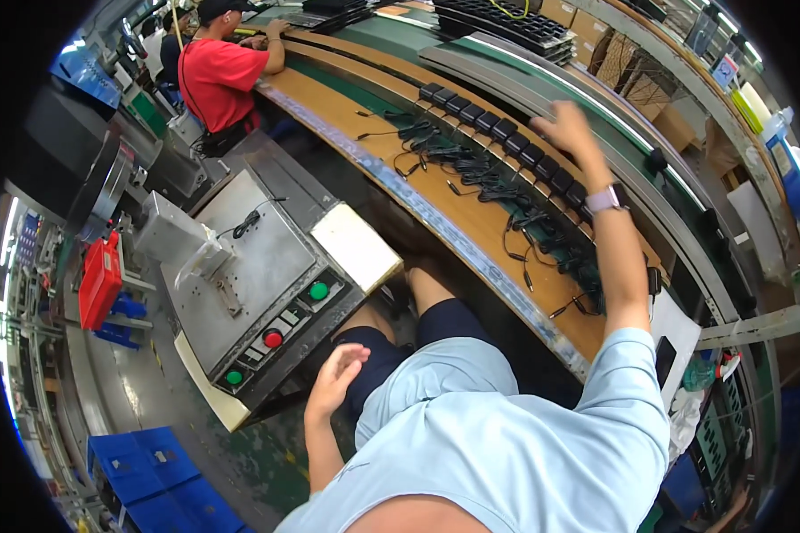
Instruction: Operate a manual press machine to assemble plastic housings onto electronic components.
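Note:
My right hand (pixel 567 133) is raised over the far side of the long workbench, near a row of black power adapters (pixel 498 129). Its fingers look parted, and I see nothing in them. Thin black cables (pixel 480 173) trail from the adapters in tangles across the brown bench top (pixel 391 147). Low on the left, my left hand (pixel 336 377) hovers beside my thigh, fingers loosely bent and apparently holding nothing. Near it stands a machine with a grey metal plate (pixel 258 240), green buttons (pixel 318 290) and a red button (pixel 273 338). A small black cable (pixel 246 224) lies on that plate.
A co-worker in a red shirt (pixel 218 80) works farther up the bench. Blue bins (pixel 164 480) stand on the floor at lower left, a red bin (pixel 100 280) beyond the machine. Black trays (pixel 507 27) are stacked at the back. A dark phone-like slab (pixel 665 360) lies right of my arm.

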`<state>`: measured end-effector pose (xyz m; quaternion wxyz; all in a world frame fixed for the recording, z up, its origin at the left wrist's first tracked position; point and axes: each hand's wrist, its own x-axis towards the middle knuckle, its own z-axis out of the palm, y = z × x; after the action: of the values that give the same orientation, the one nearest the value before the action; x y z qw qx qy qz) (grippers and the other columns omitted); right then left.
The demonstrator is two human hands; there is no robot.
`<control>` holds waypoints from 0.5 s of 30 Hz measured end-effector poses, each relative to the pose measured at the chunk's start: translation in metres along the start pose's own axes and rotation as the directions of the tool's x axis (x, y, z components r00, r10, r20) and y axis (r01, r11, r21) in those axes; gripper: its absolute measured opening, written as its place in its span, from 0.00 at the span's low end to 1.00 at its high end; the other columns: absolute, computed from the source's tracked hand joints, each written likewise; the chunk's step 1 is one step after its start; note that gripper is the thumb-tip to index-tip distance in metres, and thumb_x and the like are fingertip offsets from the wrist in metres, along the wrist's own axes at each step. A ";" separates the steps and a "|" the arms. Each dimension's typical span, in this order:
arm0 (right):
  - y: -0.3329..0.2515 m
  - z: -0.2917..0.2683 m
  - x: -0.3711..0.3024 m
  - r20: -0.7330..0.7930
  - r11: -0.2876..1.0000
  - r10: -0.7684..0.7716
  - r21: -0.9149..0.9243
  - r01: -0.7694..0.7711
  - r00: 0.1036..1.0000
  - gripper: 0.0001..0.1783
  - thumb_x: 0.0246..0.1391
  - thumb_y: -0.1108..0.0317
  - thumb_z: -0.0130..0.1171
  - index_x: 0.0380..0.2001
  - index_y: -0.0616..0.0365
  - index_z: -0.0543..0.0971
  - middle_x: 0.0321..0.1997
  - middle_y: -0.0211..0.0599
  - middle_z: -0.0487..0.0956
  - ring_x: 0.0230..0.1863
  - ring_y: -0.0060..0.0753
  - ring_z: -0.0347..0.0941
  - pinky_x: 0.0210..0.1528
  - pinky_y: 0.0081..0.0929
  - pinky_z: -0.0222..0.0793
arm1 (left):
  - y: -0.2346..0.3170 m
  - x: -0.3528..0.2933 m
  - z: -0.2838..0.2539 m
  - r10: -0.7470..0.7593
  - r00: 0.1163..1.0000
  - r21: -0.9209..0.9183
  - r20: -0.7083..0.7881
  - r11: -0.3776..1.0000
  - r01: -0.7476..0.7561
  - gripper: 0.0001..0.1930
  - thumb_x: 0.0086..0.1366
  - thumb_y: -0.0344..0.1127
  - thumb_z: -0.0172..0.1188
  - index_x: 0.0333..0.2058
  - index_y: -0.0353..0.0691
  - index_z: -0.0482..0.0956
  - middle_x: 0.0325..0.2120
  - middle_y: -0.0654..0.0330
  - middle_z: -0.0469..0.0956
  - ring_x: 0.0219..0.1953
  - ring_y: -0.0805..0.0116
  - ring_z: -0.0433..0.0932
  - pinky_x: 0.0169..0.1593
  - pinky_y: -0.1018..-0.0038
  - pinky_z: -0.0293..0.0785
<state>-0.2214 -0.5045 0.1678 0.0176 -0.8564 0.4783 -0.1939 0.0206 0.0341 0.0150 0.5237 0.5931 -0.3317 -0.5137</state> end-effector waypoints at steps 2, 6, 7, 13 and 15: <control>0.014 0.055 0.021 0.065 0.997 -0.062 0.038 0.060 0.996 0.36 0.46 0.43 0.66 0.35 0.74 0.78 0.33 0.56 0.79 0.34 0.53 0.77 0.40 0.41 0.73 | 0.030 0.023 0.007 0.030 0.998 0.035 0.049 0.999 -0.031 0.16 0.68 0.32 0.53 0.53 0.34 0.70 0.49 0.53 0.76 0.50 0.65 0.74 0.56 0.72 0.67; -0.045 0.076 0.025 0.245 0.990 0.086 -0.130 -0.055 0.966 0.39 0.38 0.35 0.69 0.29 0.70 0.81 0.34 0.52 0.80 0.33 0.48 0.78 0.37 0.40 0.74 | 0.059 0.019 0.001 0.117 0.992 0.085 0.053 0.989 -0.122 0.16 0.66 0.28 0.54 0.52 0.35 0.71 0.48 0.54 0.76 0.49 0.66 0.74 0.56 0.73 0.67; -0.052 0.075 0.024 0.168 0.981 0.053 -0.195 -0.019 0.984 0.30 0.38 0.41 0.71 0.22 0.63 0.81 0.31 0.47 0.79 0.31 0.48 0.76 0.35 0.39 0.74 | 0.058 0.012 -0.001 0.127 0.992 0.054 0.023 0.990 -0.129 0.16 0.66 0.28 0.54 0.52 0.35 0.72 0.48 0.55 0.77 0.49 0.67 0.74 0.55 0.73 0.68; -0.128 -0.036 -0.010 -0.502 0.891 -0.407 -0.034 0.452 0.764 0.27 0.44 0.67 0.70 0.49 0.61 0.76 0.42 0.44 0.77 0.38 0.42 0.74 0.43 0.35 0.72 | 0.062 -0.011 -0.073 0.309 0.842 0.205 -0.442 0.949 -0.241 0.09 0.63 0.26 0.55 0.42 0.37 0.76 0.38 0.61 0.78 0.38 0.73 0.74 0.47 0.78 0.71; -0.161 -0.082 -0.016 -0.609 0.737 -0.393 0.239 0.632 0.689 0.29 0.52 0.72 0.63 0.59 0.56 0.70 0.45 0.46 0.80 0.41 0.37 0.78 0.45 0.31 0.74 | 0.066 0.007 -0.128 0.345 0.678 0.118 -0.649 0.926 -0.359 0.07 0.63 0.27 0.55 0.40 0.38 0.76 0.35 0.63 0.78 0.37 0.75 0.74 0.45 0.81 0.69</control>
<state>-0.1270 -0.3914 0.2733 0.0199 -0.8449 0.1426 -0.5152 0.1543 0.0484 0.0665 0.7009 0.6554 -0.2284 -0.1642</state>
